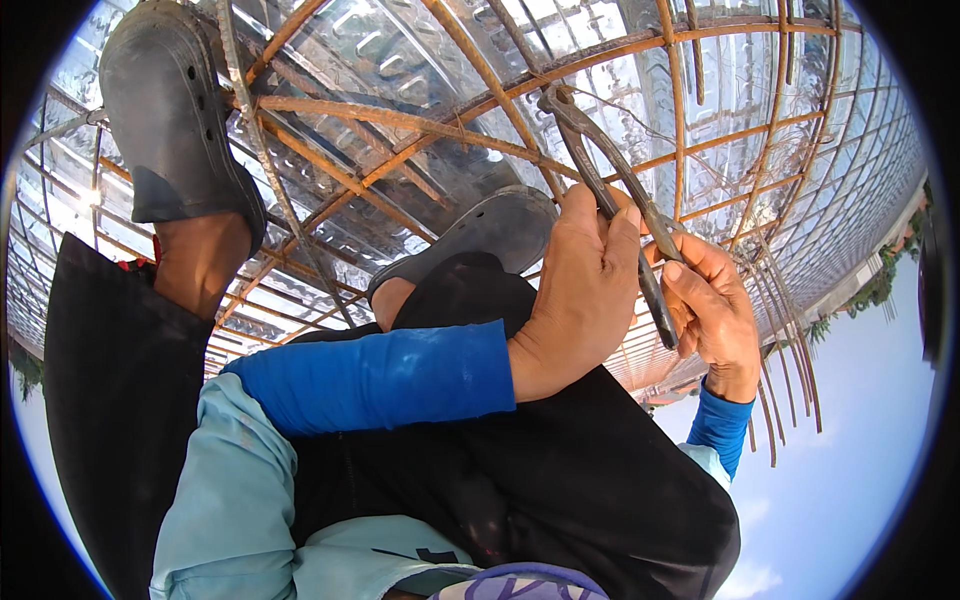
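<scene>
A pair of dark metal pincers [588, 165] slants across the right of the middle, jaws up against a rusty reinforcing bar [680, 36] and handles down between my hands. My left hand [580, 295] is closed at the handles, thumb and forefinger pressed near one of them; its other fingers are hidden behind the hand. Around the handles' lower part, my right hand [718, 310] curls its fingers and thumb. A thin wire [625, 112] trails from beside the jaws. Whether the jaws bite on it I cannot make out.
A grid of rusty bars spreads over shiny silver sheeting [400, 55]. My feet in dark clogs [165, 90] rest on the bars, one at the upper left and one near the middle. Several bar ends [790, 370] stick out at the right, against the sky.
</scene>
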The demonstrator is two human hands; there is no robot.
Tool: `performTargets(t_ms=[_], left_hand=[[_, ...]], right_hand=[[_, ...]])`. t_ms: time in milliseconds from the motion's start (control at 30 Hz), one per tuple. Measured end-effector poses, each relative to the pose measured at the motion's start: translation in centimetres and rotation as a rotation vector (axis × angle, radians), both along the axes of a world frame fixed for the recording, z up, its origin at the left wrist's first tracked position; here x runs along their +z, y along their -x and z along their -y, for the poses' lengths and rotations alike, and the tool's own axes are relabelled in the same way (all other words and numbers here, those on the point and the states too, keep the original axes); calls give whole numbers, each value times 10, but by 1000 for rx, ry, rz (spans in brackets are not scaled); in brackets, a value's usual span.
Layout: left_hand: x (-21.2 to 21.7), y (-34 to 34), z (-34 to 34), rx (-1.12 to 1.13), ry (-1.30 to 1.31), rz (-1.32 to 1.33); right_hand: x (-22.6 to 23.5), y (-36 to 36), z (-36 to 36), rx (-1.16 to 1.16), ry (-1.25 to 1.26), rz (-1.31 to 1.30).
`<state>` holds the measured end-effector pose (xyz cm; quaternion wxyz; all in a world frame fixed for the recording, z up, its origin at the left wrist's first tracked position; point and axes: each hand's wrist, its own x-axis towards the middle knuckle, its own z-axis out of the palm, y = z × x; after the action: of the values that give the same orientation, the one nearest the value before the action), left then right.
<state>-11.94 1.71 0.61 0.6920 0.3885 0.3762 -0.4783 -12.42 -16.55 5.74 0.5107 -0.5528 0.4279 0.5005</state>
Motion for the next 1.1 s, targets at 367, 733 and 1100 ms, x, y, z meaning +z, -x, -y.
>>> performTargets(t_ms=[367,733,1100], left_hand=[[0,11,-14,-353,67,322],[-65,-48,-26,-307,-477,1315],[-95,-77,-47,-776,-285,1496]], right_hand=[[-4,13,27,-149,-162,-50],[6,57,-7,-83,-193,-64],[-8,36,-4,70,-49,-2]])
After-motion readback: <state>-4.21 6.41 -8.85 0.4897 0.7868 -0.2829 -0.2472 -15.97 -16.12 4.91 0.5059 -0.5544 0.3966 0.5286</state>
